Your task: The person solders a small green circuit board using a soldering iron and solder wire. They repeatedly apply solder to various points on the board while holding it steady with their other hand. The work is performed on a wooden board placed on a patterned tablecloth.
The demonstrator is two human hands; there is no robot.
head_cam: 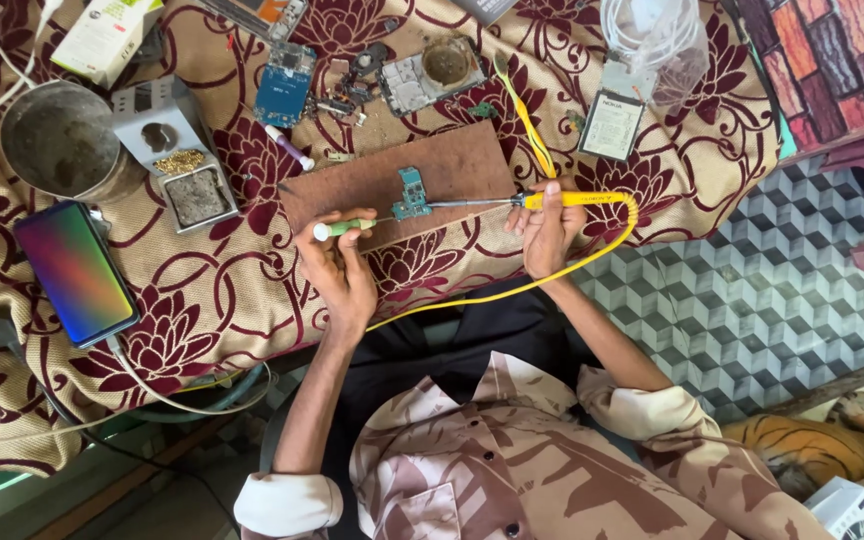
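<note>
Two hands work over a brown board [392,180] on the cloth-covered bench [202,300] — a smartphone [74,270] with a glowing screen lies far left. The left hand [340,268] is closed around a green-handled tool [344,228], its tip at a small blue circuit board [412,194]. The right hand [549,228] is clamped on a yellow soldering iron [572,200] — its tip meets the circuit board too.
</note>
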